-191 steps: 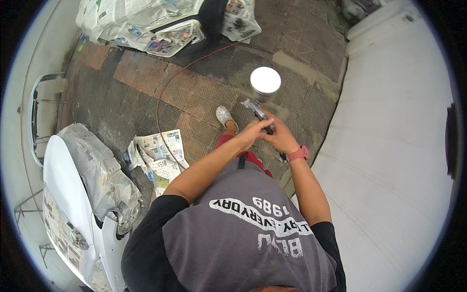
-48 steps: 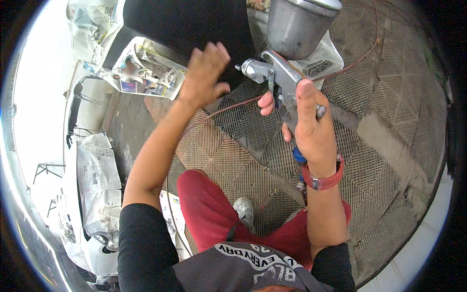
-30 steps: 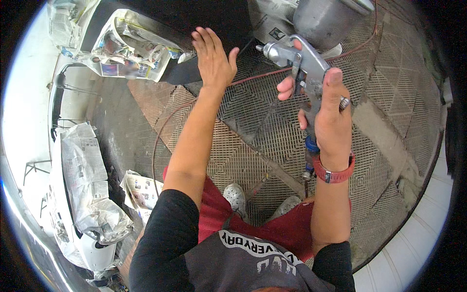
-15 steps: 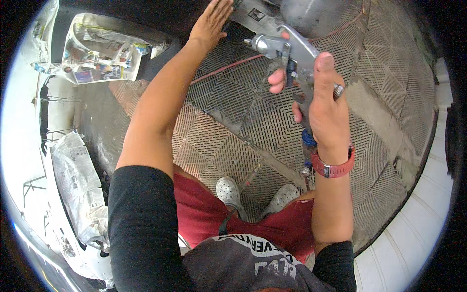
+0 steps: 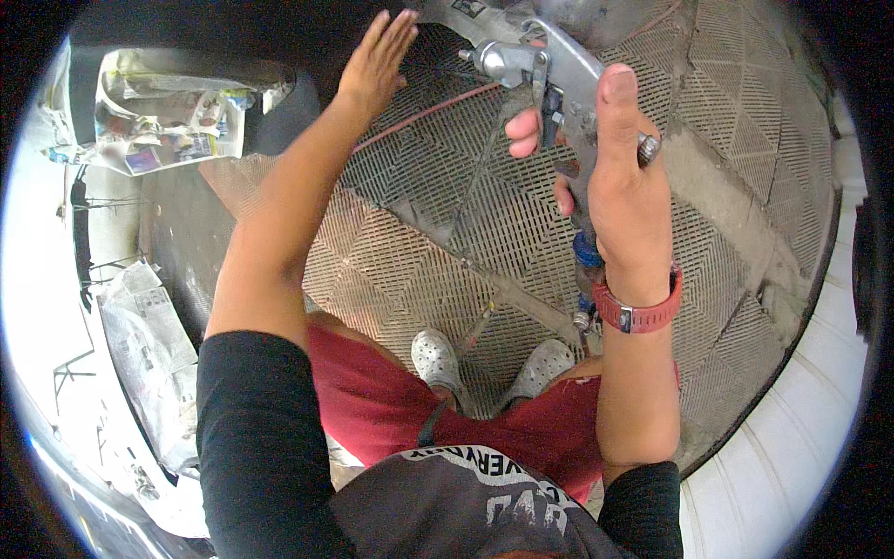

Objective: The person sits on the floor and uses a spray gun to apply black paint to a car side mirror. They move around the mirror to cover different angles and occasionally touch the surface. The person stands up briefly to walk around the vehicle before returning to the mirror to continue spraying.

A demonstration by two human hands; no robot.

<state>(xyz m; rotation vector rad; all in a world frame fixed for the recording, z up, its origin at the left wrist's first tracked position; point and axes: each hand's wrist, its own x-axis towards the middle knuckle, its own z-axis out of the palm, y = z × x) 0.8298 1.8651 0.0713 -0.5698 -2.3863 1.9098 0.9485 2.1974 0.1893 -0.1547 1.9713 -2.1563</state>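
Slotted floor mats [image 5: 391,270] spread under everything, tan at left and more grey toward right. Above them, right of centre, we see the spray gun [image 5: 579,135], w/ its nozzle [image 5: 468,57] directed to the left. Right hand [image 5: 629,200] is clamped on its handle: the thumb lies along the back, and two fingertips come out in front, near the trigger [image 5: 541,79]. We think this grip is chosen b/c the gun stays steady so, and the trigger is within reach. The grey cup [image 5: 605,17] is at the far edge, partly cut; prob. it sits on top so that its content can flow down. Blue fitting [image 5: 586,250] is under the handle.

Left hand [image 5: 375,63] holds nothing, fingers straight and nearly together, beside the dark panel [image 5: 233,26]; if it touches, we can't tell. Newspaper [image 5: 172,112] is on that panel at far left, prob. for protection. Red hose [image 5: 424,116] runs on the mats, behind the left wrist.
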